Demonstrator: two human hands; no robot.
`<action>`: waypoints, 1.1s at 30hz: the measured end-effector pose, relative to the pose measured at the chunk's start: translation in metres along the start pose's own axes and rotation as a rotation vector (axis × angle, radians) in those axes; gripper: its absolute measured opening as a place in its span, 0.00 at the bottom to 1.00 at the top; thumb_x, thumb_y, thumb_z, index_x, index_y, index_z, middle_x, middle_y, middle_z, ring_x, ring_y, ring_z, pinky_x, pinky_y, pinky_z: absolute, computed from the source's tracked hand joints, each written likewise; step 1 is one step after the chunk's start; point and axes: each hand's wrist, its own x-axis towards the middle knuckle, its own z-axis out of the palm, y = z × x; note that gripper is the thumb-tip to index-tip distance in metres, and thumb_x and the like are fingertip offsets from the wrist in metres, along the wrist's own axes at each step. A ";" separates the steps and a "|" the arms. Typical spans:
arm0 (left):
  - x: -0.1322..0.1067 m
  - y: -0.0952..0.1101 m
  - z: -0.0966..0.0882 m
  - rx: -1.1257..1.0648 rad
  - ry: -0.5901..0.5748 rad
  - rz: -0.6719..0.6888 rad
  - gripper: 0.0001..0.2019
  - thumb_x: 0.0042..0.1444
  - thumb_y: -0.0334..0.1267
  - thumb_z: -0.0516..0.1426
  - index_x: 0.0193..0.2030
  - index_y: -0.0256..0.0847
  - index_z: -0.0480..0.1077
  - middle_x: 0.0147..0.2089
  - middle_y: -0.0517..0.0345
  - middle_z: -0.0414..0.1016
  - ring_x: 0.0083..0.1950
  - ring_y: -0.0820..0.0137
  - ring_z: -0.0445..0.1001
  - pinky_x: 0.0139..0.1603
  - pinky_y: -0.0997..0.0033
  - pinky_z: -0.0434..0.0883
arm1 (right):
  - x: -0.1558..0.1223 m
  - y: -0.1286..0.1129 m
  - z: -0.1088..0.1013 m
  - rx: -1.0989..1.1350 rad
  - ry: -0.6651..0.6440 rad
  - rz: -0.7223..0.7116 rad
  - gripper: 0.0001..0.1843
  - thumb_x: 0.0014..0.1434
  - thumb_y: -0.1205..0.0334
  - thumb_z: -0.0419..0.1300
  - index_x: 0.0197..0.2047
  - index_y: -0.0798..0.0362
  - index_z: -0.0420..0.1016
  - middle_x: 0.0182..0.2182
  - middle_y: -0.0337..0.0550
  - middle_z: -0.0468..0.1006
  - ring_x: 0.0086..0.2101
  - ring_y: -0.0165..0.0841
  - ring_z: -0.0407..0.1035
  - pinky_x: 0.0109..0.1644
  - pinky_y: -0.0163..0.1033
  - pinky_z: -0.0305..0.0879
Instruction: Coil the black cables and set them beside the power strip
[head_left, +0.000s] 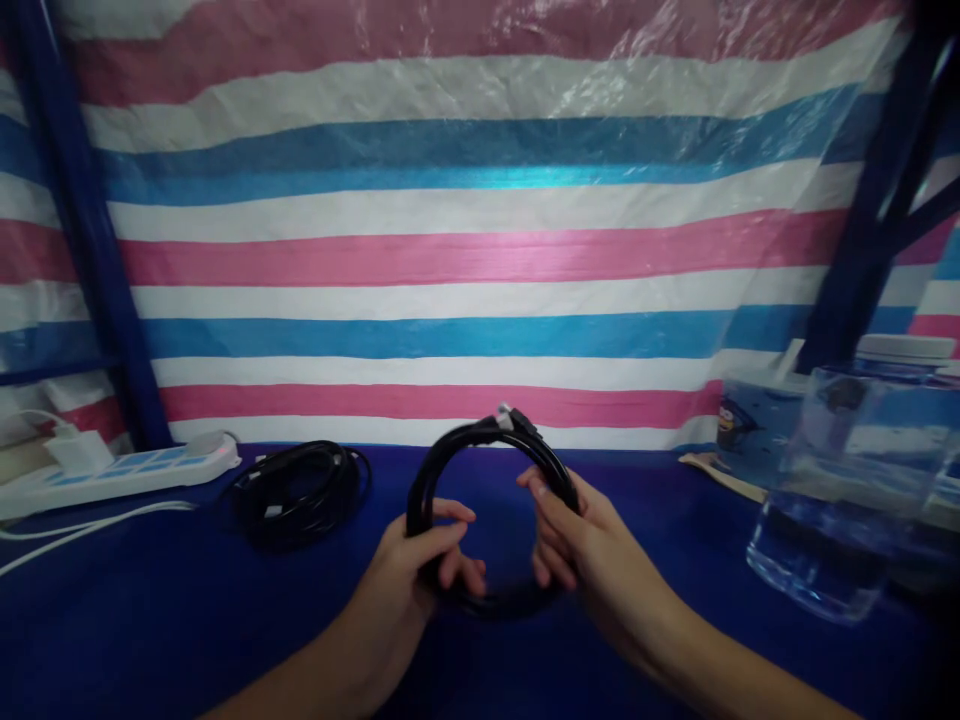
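Note:
A black cable (448,441), wound into a round coil, is held up above the dark blue table surface. My left hand (424,560) grips the coil's left side, with the thumb and fingers curled through the ring. On the opposite side, my right hand (570,530) is closed around the cable, thumb across the front. At the top of the ring a light-coloured connector (508,413) and a black plug end stick out. The coil's lower edge is dark and slightly blurred.
Another coiled black cable (300,492) lies to the left. Behind it stands a white power strip (150,470) with a charger and white cords (112,520). At the right are a large clear water bottle (825,500) and a patterned tub (757,425). Striped sheeting (480,260) hangs behind.

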 end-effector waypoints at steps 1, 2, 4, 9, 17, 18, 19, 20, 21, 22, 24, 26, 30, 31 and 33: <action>-0.003 0.004 -0.001 0.015 -0.047 -0.007 0.07 0.50 0.35 0.58 0.37 0.37 0.67 0.15 0.70 0.56 0.19 0.79 0.63 0.32 0.74 0.66 | -0.001 -0.002 -0.003 -0.059 -0.028 -0.011 0.18 0.57 0.48 0.56 0.42 0.53 0.63 0.11 0.23 0.50 0.11 0.21 0.48 0.17 0.30 0.56; -0.004 0.009 -0.001 0.027 -0.096 -0.007 0.07 0.49 0.35 0.59 0.35 0.37 0.68 0.14 0.71 0.53 0.15 0.81 0.55 0.25 0.76 0.63 | -0.002 -0.004 -0.007 -0.120 -0.051 -0.013 0.19 0.57 0.47 0.56 0.42 0.53 0.63 0.11 0.23 0.49 0.11 0.21 0.46 0.16 0.30 0.54; -0.001 0.021 0.001 0.036 -0.204 -0.008 0.09 0.49 0.40 0.60 0.30 0.38 0.67 0.13 0.74 0.46 0.12 0.84 0.43 0.16 0.80 0.51 | -0.002 -0.013 -0.014 -0.239 -0.088 -0.018 0.20 0.56 0.46 0.55 0.42 0.54 0.64 0.12 0.24 0.50 0.10 0.21 0.48 0.15 0.31 0.56; 0.039 0.033 0.008 0.090 -0.306 0.079 0.27 0.50 0.61 0.53 0.16 0.40 0.52 0.11 0.73 0.40 0.11 0.84 0.39 0.15 0.78 0.46 | 0.018 -0.040 -0.018 -0.500 -0.151 -0.168 0.16 0.56 0.52 0.56 0.42 0.54 0.65 0.20 0.33 0.66 0.14 0.25 0.62 0.18 0.33 0.60; 0.095 0.001 -0.002 0.410 -0.027 0.382 0.19 0.51 0.54 0.57 0.26 0.40 0.61 0.15 0.71 0.51 0.13 0.81 0.52 0.15 0.78 0.52 | 0.073 0.000 -0.031 -0.620 0.177 -0.421 0.07 0.51 0.61 0.59 0.33 0.54 0.66 0.21 0.35 0.67 0.23 0.27 0.60 0.27 0.34 0.55; 0.093 -0.001 -0.005 0.439 -0.042 0.377 0.18 0.49 0.52 0.59 0.25 0.40 0.60 0.15 0.71 0.53 0.14 0.81 0.54 0.16 0.78 0.53 | 0.073 0.008 -0.032 -0.581 0.155 -0.366 0.08 0.53 0.59 0.58 0.30 0.53 0.65 0.18 0.34 0.65 0.20 0.27 0.59 0.26 0.35 0.55; 0.090 -0.002 -0.009 0.472 -0.066 0.365 0.19 0.47 0.49 0.61 0.22 0.39 0.59 0.14 0.70 0.54 0.14 0.81 0.55 0.17 0.78 0.54 | 0.072 0.014 -0.034 -0.541 0.127 -0.307 0.11 0.54 0.56 0.57 0.27 0.53 0.63 0.15 0.32 0.61 0.17 0.26 0.58 0.24 0.35 0.56; 0.086 -0.001 -0.012 0.507 -0.096 0.345 0.20 0.46 0.46 0.63 0.19 0.39 0.57 0.13 0.69 0.55 0.15 0.80 0.57 0.18 0.78 0.56 | 0.069 0.019 -0.034 -0.504 0.092 -0.247 0.15 0.56 0.53 0.55 0.23 0.52 0.60 0.12 0.31 0.58 0.15 0.26 0.57 0.24 0.36 0.57; 0.082 0.000 -0.015 0.539 -0.130 0.320 0.21 0.46 0.44 0.63 0.16 0.39 0.55 0.12 0.68 0.55 0.16 0.79 0.59 0.21 0.77 0.59 | 0.065 0.023 -0.034 -0.461 0.047 -0.187 0.19 0.57 0.52 0.54 0.19 0.51 0.57 0.09 0.29 0.54 0.13 0.25 0.55 0.25 0.37 0.60; 0.078 0.001 -0.019 0.558 -0.169 0.288 0.22 0.47 0.42 0.63 0.15 0.40 0.53 0.10 0.67 0.54 0.16 0.79 0.59 0.24 0.76 0.62 | 0.061 0.024 -0.033 -0.406 -0.006 -0.130 0.22 0.57 0.51 0.54 0.17 0.51 0.54 0.08 0.29 0.52 0.12 0.25 0.54 0.27 0.38 0.62; 0.075 0.003 -0.024 0.538 -0.226 0.211 0.23 0.50 0.42 0.60 0.13 0.40 0.53 0.09 0.68 0.53 0.15 0.78 0.59 0.30 0.73 0.66 | 0.054 0.025 -0.030 -0.265 -0.115 -0.030 0.26 0.56 0.52 0.57 0.14 0.51 0.51 0.07 0.28 0.49 0.12 0.22 0.51 0.30 0.38 0.63; 0.076 0.004 -0.028 0.474 -0.236 0.156 0.24 0.54 0.46 0.56 0.13 0.41 0.53 0.10 0.68 0.51 0.13 0.78 0.57 0.30 0.70 0.68 | 0.050 0.024 -0.026 -0.133 -0.183 0.048 0.28 0.56 0.51 0.58 0.13 0.51 0.50 0.07 0.27 0.47 0.11 0.21 0.47 0.28 0.37 0.62; 0.083 0.001 -0.032 0.402 -0.145 0.253 0.23 0.55 0.47 0.53 0.13 0.40 0.54 0.11 0.67 0.53 0.16 0.77 0.60 0.31 0.70 0.67 | 0.049 0.023 -0.020 -0.283 -0.095 -0.036 0.29 0.55 0.44 0.56 0.12 0.52 0.54 0.08 0.30 0.51 0.11 0.22 0.50 0.24 0.36 0.58; 0.085 0.000 -0.033 0.388 -0.117 0.301 0.22 0.55 0.45 0.53 0.13 0.40 0.55 0.12 0.66 0.55 0.18 0.77 0.61 0.34 0.71 0.67 | 0.049 0.023 -0.019 -0.380 -0.063 -0.089 0.28 0.55 0.44 0.57 0.13 0.54 0.58 0.09 0.31 0.54 0.13 0.22 0.51 0.23 0.35 0.56; 0.087 0.001 -0.034 0.367 -0.092 0.349 0.21 0.55 0.43 0.53 0.13 0.40 0.55 0.13 0.66 0.55 0.20 0.78 0.61 0.37 0.73 0.65 | 0.050 0.025 -0.019 -0.516 -0.035 -0.145 0.25 0.53 0.45 0.58 0.16 0.55 0.64 0.12 0.33 0.58 0.15 0.23 0.52 0.22 0.34 0.51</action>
